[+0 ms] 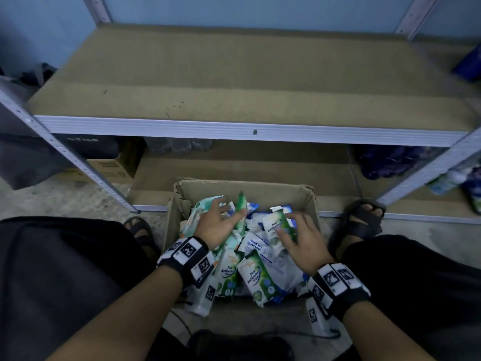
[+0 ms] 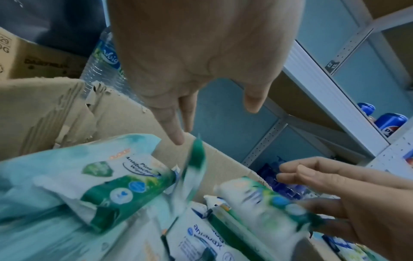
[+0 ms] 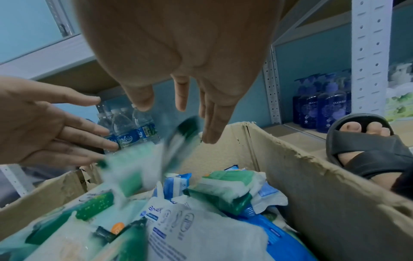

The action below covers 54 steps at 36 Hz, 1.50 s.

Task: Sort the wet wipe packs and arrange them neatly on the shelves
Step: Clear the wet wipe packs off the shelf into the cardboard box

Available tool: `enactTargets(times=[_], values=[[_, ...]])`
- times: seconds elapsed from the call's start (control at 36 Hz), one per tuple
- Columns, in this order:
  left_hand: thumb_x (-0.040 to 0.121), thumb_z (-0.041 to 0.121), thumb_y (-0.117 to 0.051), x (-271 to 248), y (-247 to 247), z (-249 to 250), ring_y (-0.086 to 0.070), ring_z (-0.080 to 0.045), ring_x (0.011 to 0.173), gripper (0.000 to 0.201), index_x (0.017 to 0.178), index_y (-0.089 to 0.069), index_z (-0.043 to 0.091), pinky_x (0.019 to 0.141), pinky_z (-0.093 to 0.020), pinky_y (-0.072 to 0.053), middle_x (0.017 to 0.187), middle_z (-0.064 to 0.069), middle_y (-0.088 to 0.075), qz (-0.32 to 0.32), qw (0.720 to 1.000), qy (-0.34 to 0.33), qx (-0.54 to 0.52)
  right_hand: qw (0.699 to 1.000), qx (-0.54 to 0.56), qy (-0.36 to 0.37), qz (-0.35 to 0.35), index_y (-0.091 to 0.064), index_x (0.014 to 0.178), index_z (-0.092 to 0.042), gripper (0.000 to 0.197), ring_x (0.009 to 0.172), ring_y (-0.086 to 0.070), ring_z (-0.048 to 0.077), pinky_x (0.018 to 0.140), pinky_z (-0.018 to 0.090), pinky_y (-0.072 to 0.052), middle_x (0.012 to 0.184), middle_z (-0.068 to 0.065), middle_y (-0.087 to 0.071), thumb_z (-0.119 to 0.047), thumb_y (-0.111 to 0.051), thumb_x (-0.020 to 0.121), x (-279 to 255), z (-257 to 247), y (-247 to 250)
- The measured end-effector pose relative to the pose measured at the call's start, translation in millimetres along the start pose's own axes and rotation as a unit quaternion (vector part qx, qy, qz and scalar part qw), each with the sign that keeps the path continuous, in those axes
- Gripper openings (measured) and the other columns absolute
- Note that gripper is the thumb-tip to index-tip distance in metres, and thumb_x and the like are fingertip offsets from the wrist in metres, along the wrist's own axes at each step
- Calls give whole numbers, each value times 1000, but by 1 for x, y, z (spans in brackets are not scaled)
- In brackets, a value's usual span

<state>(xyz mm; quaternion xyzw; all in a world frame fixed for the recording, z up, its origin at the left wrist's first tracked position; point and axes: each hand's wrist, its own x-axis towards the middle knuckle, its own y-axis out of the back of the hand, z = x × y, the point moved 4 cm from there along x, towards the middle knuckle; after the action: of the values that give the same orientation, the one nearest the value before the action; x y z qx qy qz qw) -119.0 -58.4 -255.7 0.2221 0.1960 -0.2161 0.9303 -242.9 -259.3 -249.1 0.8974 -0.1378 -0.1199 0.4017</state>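
Observation:
An open cardboard box (image 1: 247,188) on the floor holds several wet wipe packs, green-and-white ones (image 1: 256,277) and blue-and-white ones (image 1: 257,246). My left hand (image 1: 221,221) hovers over the left side of the pile with fingers spread and straight, holding nothing. Beside its fingertips a green pack (image 1: 240,209) stands on edge, blurred in the left wrist view (image 2: 194,159). My right hand (image 1: 299,234) reaches in from the right, fingers extended against a green-and-white pack (image 1: 274,225). The brown shelf board (image 1: 234,82) above the box is bare.
Water bottles (image 3: 125,128) and purple soap bottles (image 3: 324,106) stand on the bottom shelf behind the box. My sandalled feet (image 1: 364,220) flank the box. A second carton (image 1: 109,165) sits by the left shelf post (image 1: 86,165). Blue cans (image 2: 390,121) occupy the neighbouring rack.

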Motion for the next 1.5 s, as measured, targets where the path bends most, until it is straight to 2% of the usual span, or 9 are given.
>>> enactTargets(times=[0.17,0.31,0.5,0.61,0.72,0.81,1.11,1.31,1.5], values=[[92,38,-63,6,11,-6,-60,-12,107,49,135,-47,24,82,-25,-47,126,6,-64,-7,998,-2,60,999,-22,-3,-24,-56,124,-17,34,117,-54,28,98,38,-45,130,4,-53,-26,-63,92,5,9,-8],[90,26,-65,7,45,-30,-59,-22,117,46,133,-51,19,101,-33,-45,127,-1,-64,55,981,-12,187,992,-96,-58,-49,-57,127,-14,38,118,-52,34,97,36,-42,134,10,-50,-23,-62,90,8,28,-15],[84,35,-67,2,90,-65,-60,-37,106,45,122,-56,13,88,-38,-49,113,-16,-66,116,948,10,296,967,-211,-142,-30,-54,127,-15,50,117,-41,44,96,47,-38,131,20,-45,-23,-68,80,4,51,-7],[85,30,-71,0,101,-81,-51,-44,117,62,134,-44,5,96,-44,-45,129,-24,-52,126,940,62,311,973,-150,-174,0,-50,119,1,51,106,-48,51,85,50,-42,130,29,-43,-10,-71,74,4,66,-3],[89,44,-65,0,105,-99,-47,-38,129,78,149,-29,9,101,-42,-43,145,-20,-45,103,949,111,275,964,-80,-251,-24,-34,139,-13,67,104,-59,45,83,43,-49,124,25,-55,-20,-68,82,10,77,0],[94,44,-57,-1,104,-109,-56,-39,119,70,152,-26,19,95,-41,-47,135,-19,-56,65,950,112,285,956,-74,-282,-29,-35,140,-20,66,102,-61,46,84,42,-50,117,26,-61,-24,-69,83,13,84,4],[102,35,-43,12,106,-114,-59,-39,109,63,157,-14,22,87,-39,-50,126,-21,-60,11,921,90,379,947,-161,-267,-81,-63,123,-22,37,104,-60,45,86,42,-51,116,20,-66,-34,-65,88,28,100,8],[96,37,-56,17,102,-100,-62,-37,105,58,149,-38,22,84,-37,-51,117,-18,-66,32,919,79,386,946,-178,-252,-95,-60,127,-20,36,103,-61,44,84,41,-50,113,21,-66,-31,-59,92,26,102,7],[94,22,-54,4,107,-97,-63,-40,97,45,139,-53,19,77,-37,-50,108,-22,-68,41,921,70,382,949,-195,-215,-125,-67,111,-25,28,100,-62,39,85,39,-52,111,16,-68,-41,-55,91,24,82,14]])
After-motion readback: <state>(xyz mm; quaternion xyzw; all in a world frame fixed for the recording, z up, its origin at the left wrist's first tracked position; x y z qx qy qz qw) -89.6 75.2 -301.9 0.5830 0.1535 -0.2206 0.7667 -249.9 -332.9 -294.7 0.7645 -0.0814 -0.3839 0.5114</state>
